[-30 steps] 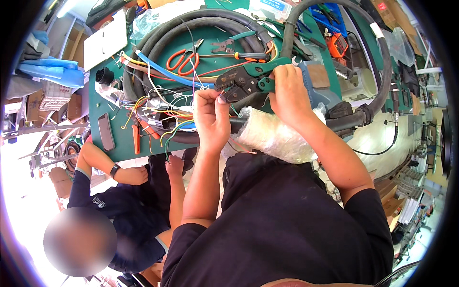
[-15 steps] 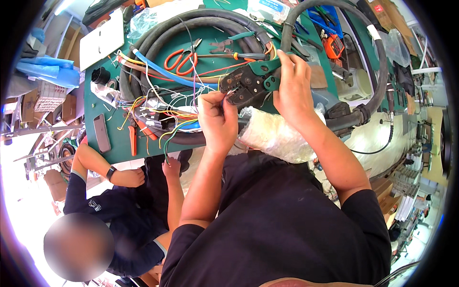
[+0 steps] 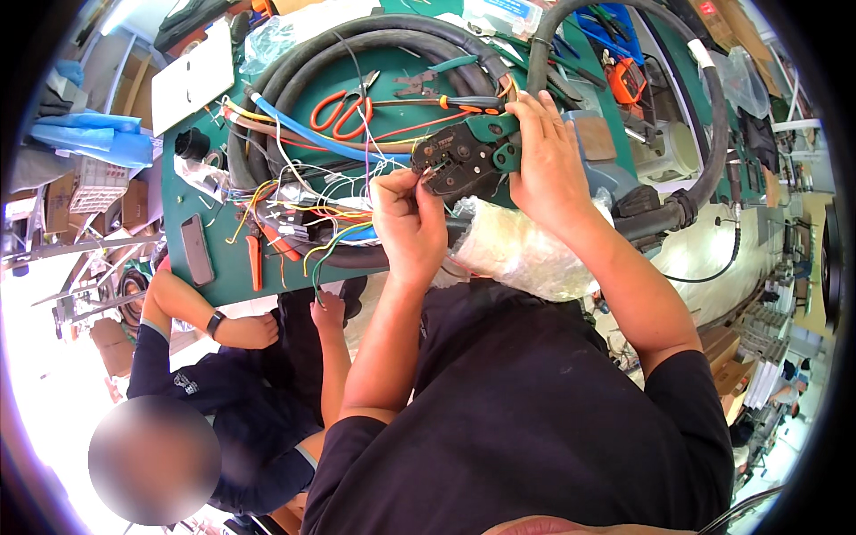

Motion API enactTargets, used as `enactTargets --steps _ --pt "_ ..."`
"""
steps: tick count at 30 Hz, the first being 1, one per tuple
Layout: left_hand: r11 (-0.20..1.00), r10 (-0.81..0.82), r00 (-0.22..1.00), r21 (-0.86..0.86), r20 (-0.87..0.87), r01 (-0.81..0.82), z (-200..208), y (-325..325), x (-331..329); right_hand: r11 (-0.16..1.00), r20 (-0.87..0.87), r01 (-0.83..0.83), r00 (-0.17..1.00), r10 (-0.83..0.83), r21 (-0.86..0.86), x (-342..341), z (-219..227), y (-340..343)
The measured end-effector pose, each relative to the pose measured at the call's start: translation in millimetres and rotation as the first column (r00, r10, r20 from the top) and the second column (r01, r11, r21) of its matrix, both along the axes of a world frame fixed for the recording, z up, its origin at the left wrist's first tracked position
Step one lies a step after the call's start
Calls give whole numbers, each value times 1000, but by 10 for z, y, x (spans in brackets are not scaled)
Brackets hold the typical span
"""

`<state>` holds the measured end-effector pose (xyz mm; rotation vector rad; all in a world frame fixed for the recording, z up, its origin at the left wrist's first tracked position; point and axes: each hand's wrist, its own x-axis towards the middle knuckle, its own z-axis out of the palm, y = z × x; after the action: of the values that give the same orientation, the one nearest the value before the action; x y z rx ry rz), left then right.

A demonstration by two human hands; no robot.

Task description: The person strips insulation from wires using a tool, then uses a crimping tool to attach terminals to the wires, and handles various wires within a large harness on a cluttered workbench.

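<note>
Black crimping pliers (image 3: pixel 459 159) with green handles lie level above the table's front edge, their jaws turned left. My right hand (image 3: pixel 555 169) is closed round the handles, its fingers over the far one and its palm against the near side. My left hand (image 3: pixel 406 218) pinches at the jaws, thumb and forefinger together; what they hold is too small and hidden to name. A tiny metallic piece shows in the jaw opening. Thin white wires (image 3: pixel 379 165) run close to my left fingertips. Below my right wrist lies a plastic-wrapped bundle (image 3: pixel 526 250).
Thick black cable (image 3: pixel 357 36) coils across the green table (image 3: pixel 201 236). Red-handled scissors (image 3: pixel 343 116), a screwdriver (image 3: pixel 464 103), orange-handled pliers (image 3: pixel 256 259) and a phone (image 3: pixel 197 250) lie there. At the left, a co-worker's hand (image 3: pixel 328 310) holds a green wire.
The whole view has shifted slightly to the right. My right hand's fingers lie straighter over the pliers' handles, which look a little closer together. My left hand keeps its pinch at the jaws.
</note>
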<state>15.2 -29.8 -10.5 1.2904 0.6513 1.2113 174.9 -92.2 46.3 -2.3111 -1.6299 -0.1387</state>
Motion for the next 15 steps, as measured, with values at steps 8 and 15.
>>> enactTargets --steps 8,15 --pt "997 58 998 56 -8 -57 -117 28 8 996 49 -82 996 80 37 36 -48 4" --pt "990 80 996 123 -41 -74 -154 41 1 994 49 -93 995 90 57 23 -19 -3"
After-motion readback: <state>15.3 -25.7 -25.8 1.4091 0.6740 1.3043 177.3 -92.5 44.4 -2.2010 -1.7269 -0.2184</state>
